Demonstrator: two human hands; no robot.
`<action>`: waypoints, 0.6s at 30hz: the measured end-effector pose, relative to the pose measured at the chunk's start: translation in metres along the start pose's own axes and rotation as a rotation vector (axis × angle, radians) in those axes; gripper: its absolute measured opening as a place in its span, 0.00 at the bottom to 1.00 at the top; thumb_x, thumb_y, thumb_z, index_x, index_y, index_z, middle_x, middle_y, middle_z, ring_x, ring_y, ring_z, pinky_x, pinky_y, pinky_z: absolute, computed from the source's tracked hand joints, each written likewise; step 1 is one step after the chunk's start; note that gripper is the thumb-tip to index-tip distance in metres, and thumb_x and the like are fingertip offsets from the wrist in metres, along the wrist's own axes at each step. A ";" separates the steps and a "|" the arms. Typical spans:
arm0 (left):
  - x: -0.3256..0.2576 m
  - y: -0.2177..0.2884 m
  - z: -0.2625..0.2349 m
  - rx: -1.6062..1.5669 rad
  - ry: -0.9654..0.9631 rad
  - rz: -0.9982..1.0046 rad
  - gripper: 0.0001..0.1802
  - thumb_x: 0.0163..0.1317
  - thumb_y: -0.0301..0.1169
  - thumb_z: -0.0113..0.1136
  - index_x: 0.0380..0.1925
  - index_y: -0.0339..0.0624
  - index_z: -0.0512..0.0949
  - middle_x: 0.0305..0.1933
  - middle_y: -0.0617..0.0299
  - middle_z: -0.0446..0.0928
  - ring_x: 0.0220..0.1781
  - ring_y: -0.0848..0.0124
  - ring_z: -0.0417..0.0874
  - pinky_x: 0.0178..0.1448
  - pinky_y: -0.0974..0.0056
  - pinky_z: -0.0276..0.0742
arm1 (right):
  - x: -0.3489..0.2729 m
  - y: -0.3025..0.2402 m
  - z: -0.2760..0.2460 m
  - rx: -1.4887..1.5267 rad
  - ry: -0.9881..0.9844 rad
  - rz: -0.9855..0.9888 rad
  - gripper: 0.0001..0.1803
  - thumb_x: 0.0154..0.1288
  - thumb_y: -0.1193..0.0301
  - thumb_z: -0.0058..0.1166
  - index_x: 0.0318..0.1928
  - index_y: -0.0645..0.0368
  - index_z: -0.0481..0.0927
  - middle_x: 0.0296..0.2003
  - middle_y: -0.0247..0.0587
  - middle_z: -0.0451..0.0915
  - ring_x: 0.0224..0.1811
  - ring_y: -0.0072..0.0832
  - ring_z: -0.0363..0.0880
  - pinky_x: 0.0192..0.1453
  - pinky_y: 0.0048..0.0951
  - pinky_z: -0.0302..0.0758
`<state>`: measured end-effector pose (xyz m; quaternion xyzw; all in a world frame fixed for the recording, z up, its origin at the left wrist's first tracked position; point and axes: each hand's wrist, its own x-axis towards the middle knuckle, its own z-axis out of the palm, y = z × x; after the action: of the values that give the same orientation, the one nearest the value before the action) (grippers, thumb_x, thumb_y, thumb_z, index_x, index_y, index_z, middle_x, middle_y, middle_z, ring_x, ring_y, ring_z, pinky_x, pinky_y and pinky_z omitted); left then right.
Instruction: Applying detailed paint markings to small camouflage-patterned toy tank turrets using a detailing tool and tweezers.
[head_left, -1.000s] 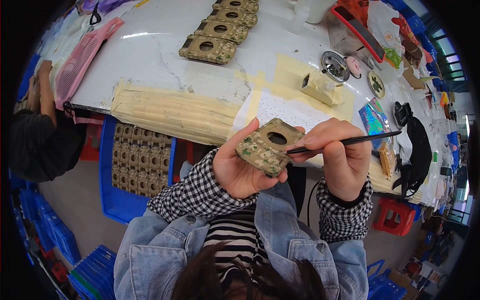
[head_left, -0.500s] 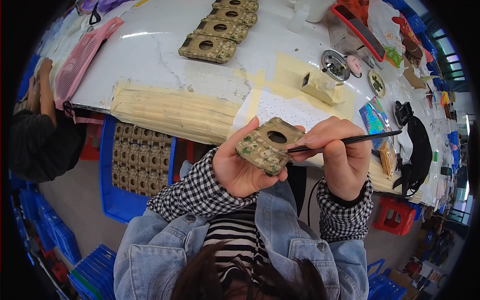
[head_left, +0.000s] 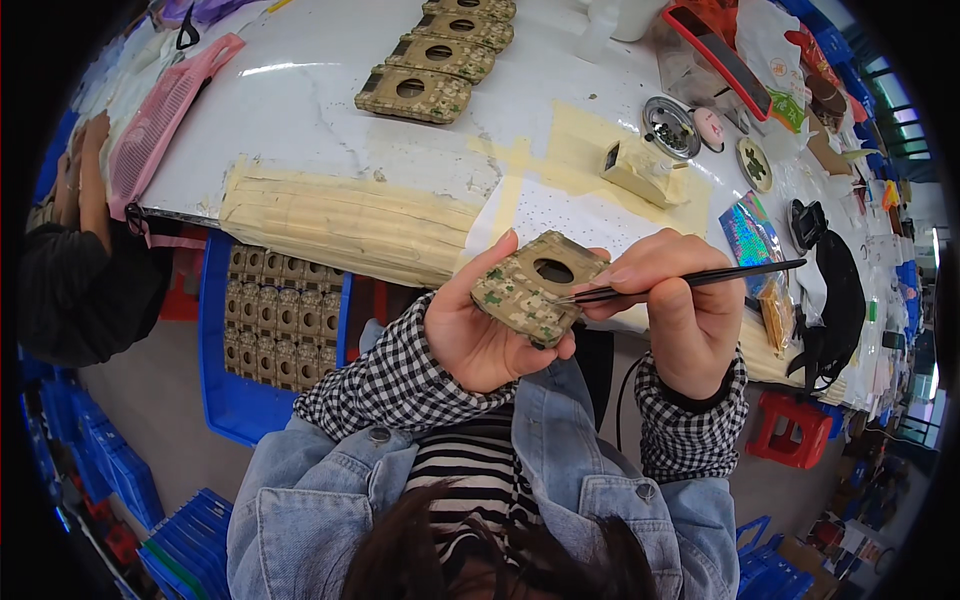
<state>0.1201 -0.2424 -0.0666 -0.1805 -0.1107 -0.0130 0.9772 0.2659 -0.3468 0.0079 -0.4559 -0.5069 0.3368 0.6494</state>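
My left hand [head_left: 478,325] holds a flat camouflage-patterned plate [head_left: 535,285] with a round hole, tilted up in front of my chest. My right hand [head_left: 680,310] pinches black tweezers [head_left: 690,282], whose tips touch the plate's right edge just below the hole. The tweezers' back end points right. Both sleeves are black-and-white checked under a denim jacket.
Several more camouflage plates [head_left: 440,60] lie in a row on the white table [head_left: 300,110]. A blue crate [head_left: 240,330] of like parts stands under the table edge. A small cream block [head_left: 635,170], a metal dish [head_left: 668,125] and a pink tray [head_left: 160,120] sit on the table. Another person's arm [head_left: 80,190] is at left.
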 end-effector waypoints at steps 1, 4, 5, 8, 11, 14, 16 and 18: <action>0.000 0.000 0.000 -0.005 -0.003 0.000 0.35 0.71 0.49 0.27 0.66 0.32 0.45 0.56 0.37 0.66 0.47 0.43 0.77 0.49 0.53 0.82 | 0.000 0.000 0.000 0.000 0.006 0.000 0.11 0.67 0.73 0.48 0.38 0.71 0.77 0.35 0.47 0.78 0.35 0.28 0.80 0.39 0.23 0.79; 0.001 0.001 -0.001 -0.010 -0.012 0.003 0.35 0.71 0.49 0.27 0.66 0.32 0.44 0.56 0.37 0.66 0.48 0.42 0.77 0.50 0.52 0.82 | 0.001 0.001 0.000 -0.003 0.003 0.009 0.11 0.67 0.73 0.48 0.38 0.71 0.77 0.35 0.47 0.78 0.34 0.27 0.79 0.38 0.23 0.78; 0.001 0.001 -0.002 -0.007 -0.015 0.004 0.35 0.71 0.49 0.27 0.66 0.32 0.44 0.56 0.37 0.66 0.48 0.42 0.77 0.50 0.52 0.82 | 0.001 0.001 0.000 -0.009 0.002 0.008 0.11 0.67 0.73 0.48 0.38 0.71 0.77 0.35 0.47 0.78 0.34 0.27 0.79 0.38 0.22 0.78; 0.000 -0.001 -0.002 0.003 -0.022 0.008 0.35 0.71 0.49 0.27 0.66 0.32 0.44 0.56 0.37 0.66 0.48 0.42 0.77 0.50 0.52 0.82 | -0.001 0.000 0.000 -0.015 0.001 0.000 0.11 0.67 0.73 0.48 0.38 0.71 0.77 0.34 0.46 0.78 0.34 0.26 0.79 0.38 0.22 0.78; 0.000 0.000 -0.002 0.002 -0.022 0.010 0.35 0.71 0.49 0.27 0.66 0.32 0.44 0.56 0.37 0.66 0.48 0.42 0.77 0.50 0.52 0.82 | 0.000 0.000 0.000 -0.005 0.006 0.010 0.11 0.67 0.73 0.48 0.38 0.71 0.77 0.35 0.46 0.78 0.34 0.27 0.79 0.38 0.22 0.78; -0.001 0.001 -0.005 0.024 -0.015 0.020 0.35 0.71 0.49 0.27 0.66 0.32 0.44 0.56 0.37 0.66 0.48 0.42 0.77 0.49 0.53 0.82 | 0.001 0.002 0.001 0.020 0.012 0.005 0.12 0.68 0.71 0.47 0.38 0.71 0.76 0.34 0.47 0.77 0.35 0.28 0.80 0.38 0.23 0.78; -0.001 0.001 -0.003 0.065 0.057 0.034 0.35 0.70 0.51 0.26 0.66 0.34 0.47 0.57 0.37 0.65 0.44 0.46 0.77 0.44 0.56 0.83 | 0.000 0.003 0.002 0.057 0.041 -0.005 0.13 0.69 0.69 0.46 0.39 0.71 0.75 0.34 0.47 0.77 0.35 0.29 0.81 0.39 0.24 0.78; 0.000 -0.001 0.006 0.125 0.194 0.050 0.36 0.69 0.55 0.26 0.64 0.35 0.54 0.60 0.37 0.62 0.36 0.52 0.76 0.33 0.61 0.84 | -0.003 0.004 -0.002 0.078 0.071 -0.040 0.15 0.69 0.67 0.45 0.41 0.71 0.73 0.34 0.47 0.77 0.35 0.31 0.81 0.39 0.25 0.79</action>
<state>0.1183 -0.2409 -0.0610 -0.1199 -0.0114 0.0008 0.9927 0.2670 -0.3480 0.0027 -0.4318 -0.4789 0.3270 0.6908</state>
